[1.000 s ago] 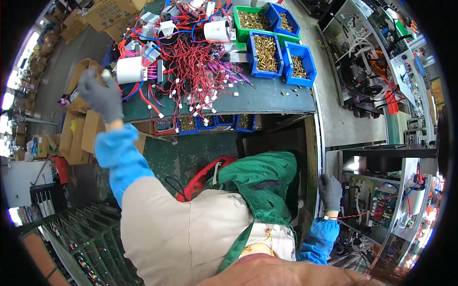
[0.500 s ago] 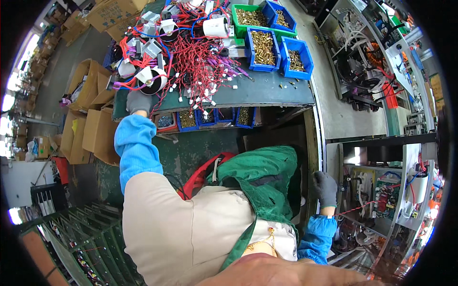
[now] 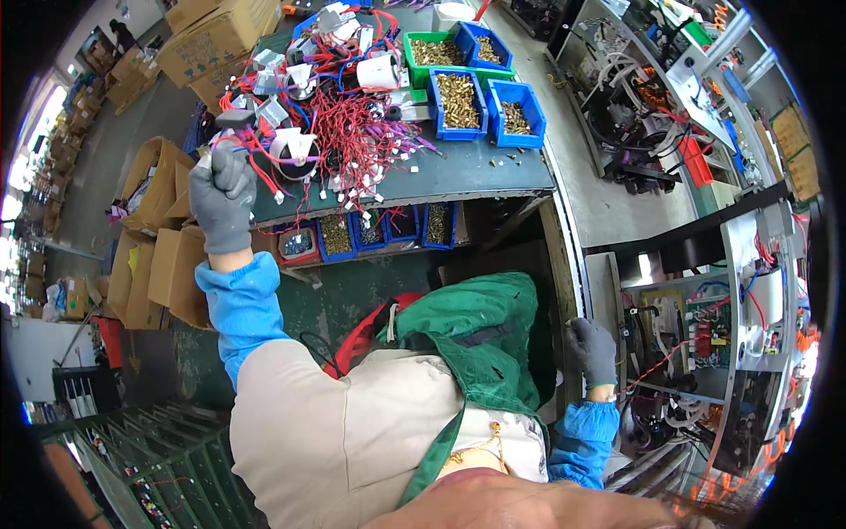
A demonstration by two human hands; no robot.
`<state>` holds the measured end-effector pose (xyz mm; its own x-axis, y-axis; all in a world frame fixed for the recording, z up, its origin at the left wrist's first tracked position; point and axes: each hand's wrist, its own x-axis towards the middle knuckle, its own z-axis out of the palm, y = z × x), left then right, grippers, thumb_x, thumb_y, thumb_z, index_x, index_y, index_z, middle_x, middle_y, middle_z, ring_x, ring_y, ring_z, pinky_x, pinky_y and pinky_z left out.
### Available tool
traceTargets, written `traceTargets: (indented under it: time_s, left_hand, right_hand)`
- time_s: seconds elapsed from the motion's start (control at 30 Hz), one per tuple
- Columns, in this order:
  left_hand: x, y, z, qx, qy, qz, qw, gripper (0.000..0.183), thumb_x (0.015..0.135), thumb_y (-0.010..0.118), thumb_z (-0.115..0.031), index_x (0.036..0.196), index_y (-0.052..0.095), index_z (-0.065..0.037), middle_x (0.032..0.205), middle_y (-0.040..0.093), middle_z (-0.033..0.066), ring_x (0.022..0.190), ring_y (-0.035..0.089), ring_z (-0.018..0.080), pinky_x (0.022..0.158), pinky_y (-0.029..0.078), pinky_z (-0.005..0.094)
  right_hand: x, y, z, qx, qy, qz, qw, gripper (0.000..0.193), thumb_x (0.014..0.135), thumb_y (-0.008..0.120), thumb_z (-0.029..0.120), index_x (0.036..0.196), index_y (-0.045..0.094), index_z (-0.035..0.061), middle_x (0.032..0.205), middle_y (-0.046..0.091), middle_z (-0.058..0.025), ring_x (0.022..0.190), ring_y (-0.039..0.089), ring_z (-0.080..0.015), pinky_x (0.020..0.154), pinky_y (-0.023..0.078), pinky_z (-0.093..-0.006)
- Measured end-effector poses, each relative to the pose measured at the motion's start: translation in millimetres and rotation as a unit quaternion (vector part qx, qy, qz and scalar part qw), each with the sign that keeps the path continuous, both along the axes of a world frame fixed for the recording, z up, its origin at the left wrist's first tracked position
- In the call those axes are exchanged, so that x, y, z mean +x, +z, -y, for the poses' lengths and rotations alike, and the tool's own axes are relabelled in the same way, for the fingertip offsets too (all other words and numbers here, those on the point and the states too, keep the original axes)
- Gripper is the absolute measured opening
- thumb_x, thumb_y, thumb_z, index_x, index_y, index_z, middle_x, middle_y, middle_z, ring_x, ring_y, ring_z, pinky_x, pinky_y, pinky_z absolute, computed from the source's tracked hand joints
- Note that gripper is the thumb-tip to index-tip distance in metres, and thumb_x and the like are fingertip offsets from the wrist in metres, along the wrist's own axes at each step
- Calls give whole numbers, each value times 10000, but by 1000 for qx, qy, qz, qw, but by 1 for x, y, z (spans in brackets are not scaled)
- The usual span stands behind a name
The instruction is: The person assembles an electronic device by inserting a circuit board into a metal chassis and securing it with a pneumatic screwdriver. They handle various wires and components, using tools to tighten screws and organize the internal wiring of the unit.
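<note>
My left hand [image 3: 223, 194], in a grey glove, is raised at the near left corner of the bench. Its fingers are closed on a wire harness [image 3: 236, 145] with red and purple leads, at the edge of the tangled pile. Close by sit a small grey block [image 3: 236, 119] and a white cylinder [image 3: 291, 150]. Bundled red twisted wires [image 3: 348, 132] with white connectors fill the middle of the pile. My right hand [image 3: 592, 351], also gloved in grey, is low on the right, beside the frame of an equipment rack [image 3: 608, 291]. Its fingers are too indistinct to read.
Blue bins [image 3: 458, 101] and a green bin [image 3: 414, 70] of brass-coloured fittings stand on the bench [image 3: 476, 176]. More small bins [image 3: 335, 236] sit on a shelf beneath. Cardboard boxes [image 3: 176, 273] stand at the left; open equipment [image 3: 758, 300] lines the right.
My left hand has risen from the bench edge and come leftward, with the harness end now in its fingers. The view has shifted slightly; my right hand stays in about the same place.
</note>
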<state>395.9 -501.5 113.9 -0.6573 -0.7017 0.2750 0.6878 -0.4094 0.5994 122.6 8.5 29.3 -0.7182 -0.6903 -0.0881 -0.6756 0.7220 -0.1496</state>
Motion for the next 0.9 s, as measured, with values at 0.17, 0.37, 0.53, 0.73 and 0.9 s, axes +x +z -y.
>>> traceTargets:
  time_s: [0.17,0.37,0.53,0.73,0.9]
  left_hand:
    - [-87,57,-129,-183,-44,56,980,120,889,529,-171,839,564,-67,688,551,32,595,531,143,527,433,276]
    - [-209,5,-285,-642,-132,-72,752,121,772,655,-82,883,613,-56,775,592,122,720,596,310,628,482,374]
    - [-224,-24,-375,-752,-201,-154,609,296,794,645,-236,1014,565,-55,931,593,139,807,574,332,686,481,401]
    - [-240,-28,-434,-392,-634,-80,662,577,774,667,-165,1310,456,-121,1231,515,139,741,546,154,668,481,285]
    - [-276,4,-436,-120,-689,-108,707,489,787,554,10,1263,520,-95,1265,503,132,797,532,126,674,467,224]
  right_hand:
    - [23,18,4,-162,0,39,986,194,856,580,246,951,645,91,858,641,-125,758,615,-300,660,485,-381]
    - [73,88,-4,-605,-108,274,739,257,873,596,209,1011,644,-2,895,632,-86,780,593,-165,704,469,-304]
    - [102,95,-43,-464,-217,-47,858,174,778,646,77,945,652,29,890,620,-106,781,595,-249,714,469,-322]
    - [145,104,-86,-250,-263,-219,906,165,699,705,109,851,645,84,813,587,-92,776,578,-300,671,476,-382]
    - [157,120,-151,-216,-409,-331,822,133,744,667,81,874,642,78,851,579,-104,786,578,-282,675,479,-379]
